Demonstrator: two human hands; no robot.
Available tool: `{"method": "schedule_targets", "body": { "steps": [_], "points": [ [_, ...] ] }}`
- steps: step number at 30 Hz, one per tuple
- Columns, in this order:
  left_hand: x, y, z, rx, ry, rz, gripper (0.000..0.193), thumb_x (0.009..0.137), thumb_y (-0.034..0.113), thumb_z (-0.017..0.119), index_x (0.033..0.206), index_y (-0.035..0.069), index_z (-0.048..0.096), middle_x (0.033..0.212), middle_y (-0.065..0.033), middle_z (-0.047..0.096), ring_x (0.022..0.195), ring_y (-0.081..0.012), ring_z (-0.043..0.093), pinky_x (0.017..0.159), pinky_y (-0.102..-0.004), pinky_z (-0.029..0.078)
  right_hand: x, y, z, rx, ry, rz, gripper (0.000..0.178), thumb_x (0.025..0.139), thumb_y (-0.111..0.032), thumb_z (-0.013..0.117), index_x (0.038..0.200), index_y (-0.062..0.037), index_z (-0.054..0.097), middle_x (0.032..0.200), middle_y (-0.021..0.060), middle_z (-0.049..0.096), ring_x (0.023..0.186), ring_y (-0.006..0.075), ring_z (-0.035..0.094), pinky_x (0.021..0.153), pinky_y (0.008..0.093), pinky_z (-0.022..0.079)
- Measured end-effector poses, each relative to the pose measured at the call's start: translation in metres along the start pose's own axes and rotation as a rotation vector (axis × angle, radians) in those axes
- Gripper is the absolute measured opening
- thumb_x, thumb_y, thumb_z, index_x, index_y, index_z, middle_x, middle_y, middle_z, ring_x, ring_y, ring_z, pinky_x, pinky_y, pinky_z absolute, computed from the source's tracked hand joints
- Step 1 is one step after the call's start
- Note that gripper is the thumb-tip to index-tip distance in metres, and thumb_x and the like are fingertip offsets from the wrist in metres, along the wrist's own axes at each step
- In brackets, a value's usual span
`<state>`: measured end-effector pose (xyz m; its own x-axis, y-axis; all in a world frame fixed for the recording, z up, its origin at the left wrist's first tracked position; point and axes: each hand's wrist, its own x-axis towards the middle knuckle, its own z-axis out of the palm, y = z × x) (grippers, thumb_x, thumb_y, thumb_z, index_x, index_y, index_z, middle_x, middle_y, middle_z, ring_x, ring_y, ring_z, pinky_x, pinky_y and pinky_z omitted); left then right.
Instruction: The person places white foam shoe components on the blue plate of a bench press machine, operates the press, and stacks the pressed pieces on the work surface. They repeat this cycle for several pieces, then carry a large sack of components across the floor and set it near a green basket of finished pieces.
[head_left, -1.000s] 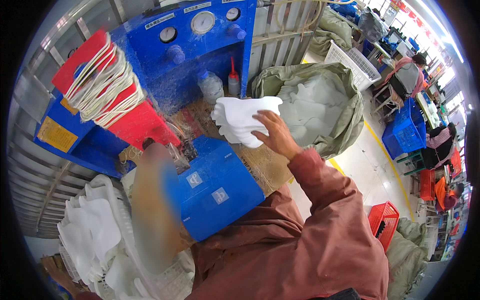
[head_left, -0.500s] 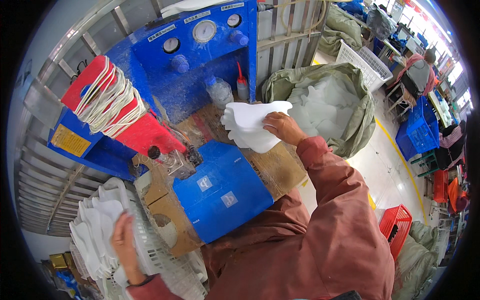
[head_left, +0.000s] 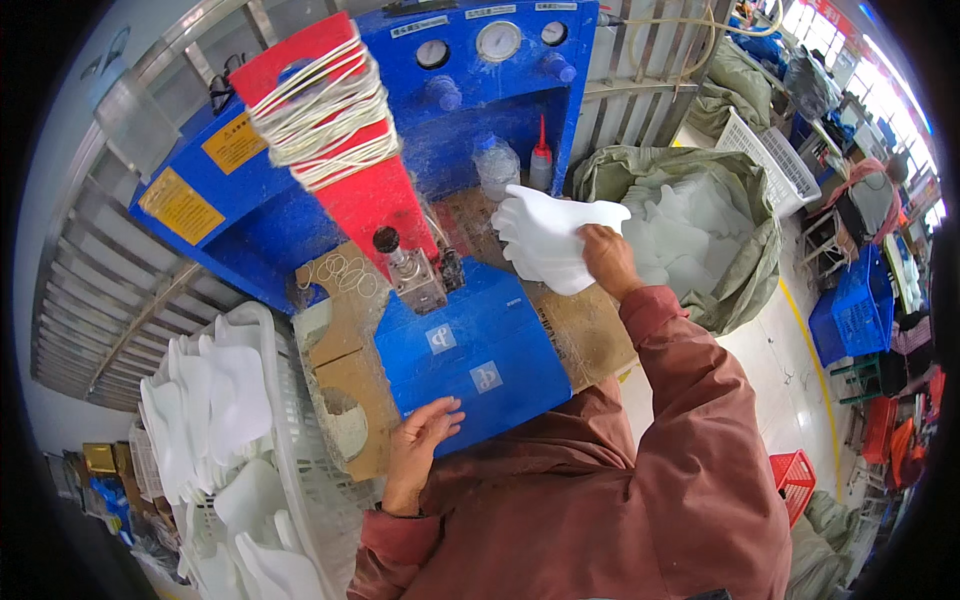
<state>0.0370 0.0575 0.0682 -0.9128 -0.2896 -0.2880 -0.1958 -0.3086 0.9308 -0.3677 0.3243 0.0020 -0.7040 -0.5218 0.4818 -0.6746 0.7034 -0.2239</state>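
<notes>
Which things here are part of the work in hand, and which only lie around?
In use:
right hand holding white gloves
left hand on blue machine cover
white basket of gloves

Lying about:
green sack
red-tipped bottle
red crate
blue crate

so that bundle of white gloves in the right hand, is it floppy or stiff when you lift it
Probably floppy: the white gloves droop past the right hand, fingers splaying loosely. Likely light, since one hand pinches the whole bundle by an edge. It could slip apart, as the layers look loose rather than bound.
</notes>
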Motion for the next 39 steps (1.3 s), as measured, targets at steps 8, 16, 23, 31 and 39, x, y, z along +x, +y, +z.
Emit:
{"method": "schedule_targets", "body": {
  "steps": [8, 16, 23, 31, 39],
  "points": [
    [0.002, -0.004, 0.021, -0.223, -0.051, -0.081, 0.04, 0.109, 0.016, 0.06, 0.147, 0.004, 0.058, 0.14, -0.0183, 0.066, 0.122, -0.0305, 0.068, 0.1, -0.041, 0.059, 0.003, -0.007, -0.139, 0.13, 0.391, 0.168, 0.032, 0.091, 0.003, 0.063, 0.121, -0.0037, 0.071, 0.109, 0.0207, 0.073, 0.093, 0.0395, 0.071, 0.085, 0.0453, 0.056],
    [0.027, -0.004, 0.061, -0.616, -0.201, -0.197, 0.066, 0.11, 0.035, 0.059, 0.164, 0.008, 0.033, 0.157, -0.0164, 0.048, 0.14, -0.0346, 0.055, 0.108, -0.0546, 0.053, -0.091, -0.168, -0.144, 0.18, 0.064, -0.322, 0.035, 0.082, 0.01, 0.061, 0.114, -0.0007, 0.07, 0.121, 0.0161, 0.074, 0.109, 0.0347, 0.071, 0.095, 0.0454, 0.055],
    [0.023, -0.003, 0.036, -0.745, 0.0, -0.014, 0.058, 0.104, 0.006, 0.065, 0.158, 0.008, 0.045, 0.141, -0.009, 0.064, 0.124, -0.0218, 0.066, 0.103, -0.0411, 0.057, -0.101, -0.191, -0.129, 0.424, -0.195, -0.451, 0.034, 0.084, 0.006, 0.063, 0.117, 0.0011, 0.068, 0.127, 0.0196, 0.069, 0.121, 0.0379, 0.066, 0.107, 0.0499, 0.05],
    [-0.021, -0.019, 0.006, -0.624, 0.001, 0.181, 0.055, 0.101, 0.008, 0.069, 0.154, 0.008, 0.053, 0.137, -0.0052, 0.067, 0.123, -0.018, 0.065, 0.107, -0.0378, 0.052, -0.109, -0.181, -0.115, 1.29, -0.467, 0.395, 0.064, 0.11, -0.038, 0.056, 0.155, 0.0056, 0.045, 0.152, 0.0187, 0.054, 0.138, 0.0277, 0.053, 0.118, 0.0421, 0.04],
    [-0.061, -0.037, -0.021, -0.167, 0.107, 0.201, 0.054, 0.104, 0.009, 0.063, 0.156, 0.008, 0.051, 0.134, -0.0044, 0.067, 0.12, -0.013, 0.059, 0.107, -0.0328, 0.048, -0.126, -0.174, -0.07, 1.351, -0.6, 0.448, 0.046, 0.108, -0.017, 0.061, 0.149, 0.0027, 0.053, 0.142, 0.0146, 0.06, 0.126, 0.0249, 0.059, 0.105, 0.0385, 0.049]
  ]
}}
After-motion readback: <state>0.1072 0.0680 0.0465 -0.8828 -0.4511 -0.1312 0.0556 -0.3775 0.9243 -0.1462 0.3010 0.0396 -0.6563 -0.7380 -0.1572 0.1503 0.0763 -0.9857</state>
